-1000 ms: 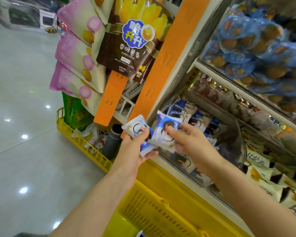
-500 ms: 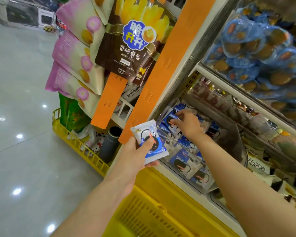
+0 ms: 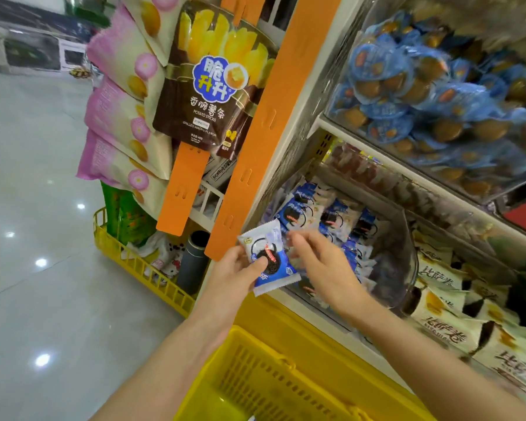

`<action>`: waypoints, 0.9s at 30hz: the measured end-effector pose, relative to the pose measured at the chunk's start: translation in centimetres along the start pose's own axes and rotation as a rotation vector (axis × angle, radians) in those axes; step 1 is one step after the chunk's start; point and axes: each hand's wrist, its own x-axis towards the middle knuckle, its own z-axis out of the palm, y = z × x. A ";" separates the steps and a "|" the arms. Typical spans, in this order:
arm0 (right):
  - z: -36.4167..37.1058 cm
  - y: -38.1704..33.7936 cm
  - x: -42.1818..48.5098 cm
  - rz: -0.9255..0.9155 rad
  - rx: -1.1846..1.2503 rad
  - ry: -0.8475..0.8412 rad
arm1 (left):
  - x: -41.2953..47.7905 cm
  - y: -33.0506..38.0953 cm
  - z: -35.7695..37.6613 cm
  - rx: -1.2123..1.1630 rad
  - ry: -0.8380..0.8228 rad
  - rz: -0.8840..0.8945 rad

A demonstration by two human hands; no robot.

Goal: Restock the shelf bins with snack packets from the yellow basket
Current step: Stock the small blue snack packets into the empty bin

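One snack packet (image 3: 274, 249) sits pinched in left hand (image 3: 234, 279), right hand (image 3: 324, 267) just beside.

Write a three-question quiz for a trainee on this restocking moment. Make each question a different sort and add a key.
1. True or false: the left hand grips a blue-and-white packet.
2. Where do matching packets already lie? A) in the clear bin B) on the floor C) hung on the orange strip
3. Fill in: the basket below the arms is ____ in colour.

Key: 1 true; 2 A; 3 yellow.
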 end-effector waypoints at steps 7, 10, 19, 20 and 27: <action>-1.2 -0.1 -3.0 0.059 0.259 -0.096 | -0.6 -0.2 1.4 0.184 -0.049 0.142; -3.1 0.5 -1.6 0.074 0.242 0.052 | 0.3 0.4 2.2 0.485 -0.048 0.331; -3.0 4.0 7.3 0.086 -0.188 0.163 | 4.2 0.4 1.8 1.394 -0.069 0.849; -2.4 4.4 8.0 0.078 -0.197 0.150 | 4.3 0.2 1.7 1.403 -0.078 0.866; -0.8 6.1 9.4 -0.075 -0.454 0.143 | 4.8 -0.1 1.0 1.435 -0.114 0.899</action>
